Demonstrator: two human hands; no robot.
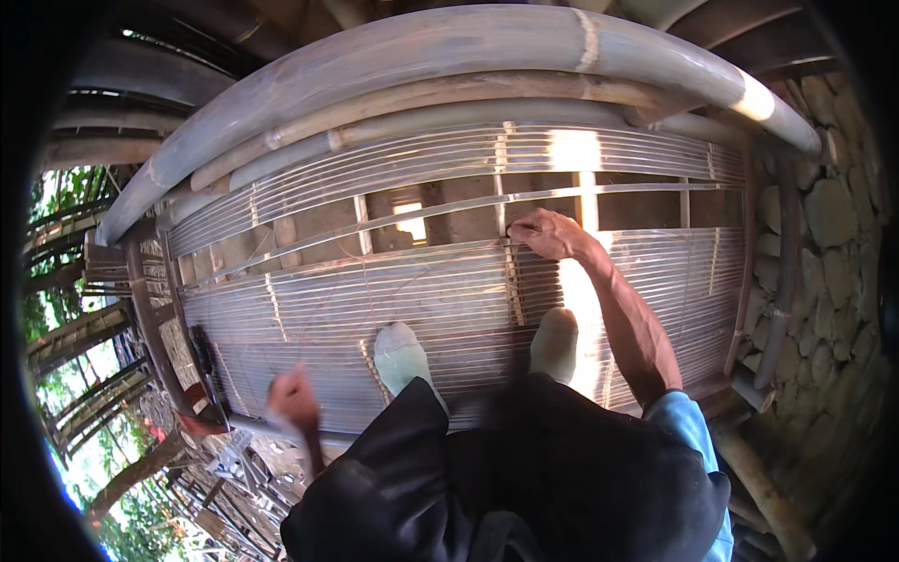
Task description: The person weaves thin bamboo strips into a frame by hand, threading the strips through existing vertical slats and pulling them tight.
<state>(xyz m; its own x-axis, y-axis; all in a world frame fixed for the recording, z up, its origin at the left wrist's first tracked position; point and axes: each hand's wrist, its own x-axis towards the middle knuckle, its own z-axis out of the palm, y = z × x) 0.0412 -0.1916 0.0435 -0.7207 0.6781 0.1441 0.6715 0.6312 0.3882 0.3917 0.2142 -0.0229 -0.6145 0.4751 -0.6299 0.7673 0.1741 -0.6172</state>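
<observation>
My right hand (pixel 546 233) reaches out over a panel of thin slats (pixel 440 281), its fingers pinched together at the slats' far edge, by a tied cross strip (pixel 512 281). What lies between those fingertips is too small to make out. A lone slat (pixel 431 214) crosses the gap just beyond them. My left hand (pixel 293 398) is blurred by motion above the panel's near left part, and its fingers cannot be read. Thin reddish cord (pixel 367 298) trails loosely over the slats left of centre.
My socked feet (pixel 401 356) stand on the slats. Thick bamboo poles (pixel 449 42) run along the far side, and a second band of slats (pixel 393 164) lies beneath them. A stone wall (pixel 829 225) rises at the right. A dark tool with a reddish-brown end (pixel 201 424) lies at the left edge.
</observation>
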